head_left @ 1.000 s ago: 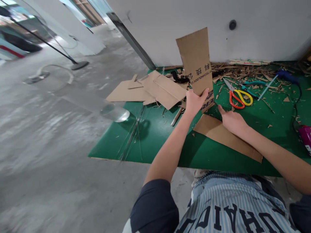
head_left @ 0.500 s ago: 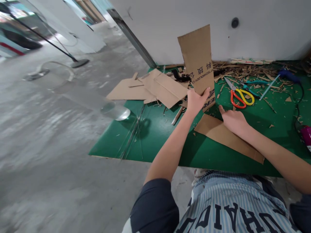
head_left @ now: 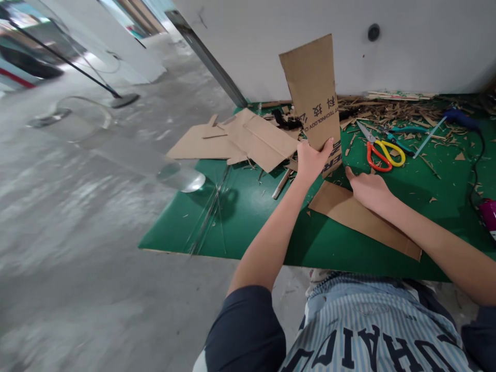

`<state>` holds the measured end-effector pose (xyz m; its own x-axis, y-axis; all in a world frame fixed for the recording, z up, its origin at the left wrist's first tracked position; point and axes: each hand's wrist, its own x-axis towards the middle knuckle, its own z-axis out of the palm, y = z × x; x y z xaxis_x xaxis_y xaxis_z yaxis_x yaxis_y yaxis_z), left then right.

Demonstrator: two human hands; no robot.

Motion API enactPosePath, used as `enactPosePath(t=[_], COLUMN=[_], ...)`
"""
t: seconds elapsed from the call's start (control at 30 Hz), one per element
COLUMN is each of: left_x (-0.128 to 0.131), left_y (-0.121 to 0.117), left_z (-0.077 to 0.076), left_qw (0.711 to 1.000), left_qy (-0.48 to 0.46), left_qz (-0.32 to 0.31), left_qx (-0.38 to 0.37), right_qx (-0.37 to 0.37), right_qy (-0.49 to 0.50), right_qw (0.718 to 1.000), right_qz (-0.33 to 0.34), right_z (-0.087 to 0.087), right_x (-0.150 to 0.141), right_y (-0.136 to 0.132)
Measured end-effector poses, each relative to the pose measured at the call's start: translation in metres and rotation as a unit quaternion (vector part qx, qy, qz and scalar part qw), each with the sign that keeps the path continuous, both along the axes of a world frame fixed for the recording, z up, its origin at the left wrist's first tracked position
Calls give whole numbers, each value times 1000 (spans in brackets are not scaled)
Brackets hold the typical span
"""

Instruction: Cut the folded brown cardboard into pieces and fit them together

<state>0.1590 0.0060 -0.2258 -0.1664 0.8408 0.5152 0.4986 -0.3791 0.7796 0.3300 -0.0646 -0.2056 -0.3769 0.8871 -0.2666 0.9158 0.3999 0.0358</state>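
A tall piece of brown cardboard point(head_left: 313, 93) with dark printed lettering stands nearly upright, leaning slightly left. My left hand point(head_left: 313, 161) grips its lower part, thumb on the printed face. Just right of its bottom corner is my right hand point(head_left: 368, 188), index finger stretched out toward that corner and the other fingers curled beneath; whether the fingertip touches the board I cannot tell. Nothing shows in that hand. Under the right hand and wrist a second, plain cardboard strip point(head_left: 360, 222) lies flat on the green table point(head_left: 263, 227).
Scissors point(head_left: 382, 155) with red and yellow handles lie right of the cardboard, beside teal-handled pliers point(head_left: 403, 142). A blue glue gun point(head_left: 461, 118) with a cord rests farther right. Cardboard sheets point(head_left: 248, 137) lie at left; scraps point(head_left: 391, 111) line the wall.
The whole view has shifted very slightly. Both hands and the upright cardboard keep nearly the same pose; the board's top leans a touch farther left.
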Motion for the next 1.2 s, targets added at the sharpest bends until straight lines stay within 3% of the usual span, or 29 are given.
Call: enactPosePath(t=[0.37,0.9,1.1,1.2], left_x=[-9,-7,-8,-13], left_y=[3,7,7,7], left_z=[-4,-9,-6,2], left_qw=[999,999,997,992], left_qy=[-25,7,-46,-90], left_qz=[31,45,59,93], left_qx=[13,25,-11,12], right_qx=[-15,3,-5,-5], right_qy=[-16,-33,-27,-25], right_qw=[999,999,1000,1000], right_qz=[-25,6,6,4], right_z=[0,-1,-2,-2], right_x=[6,6,4,4], right_y=[-1,-4,-4,-6])
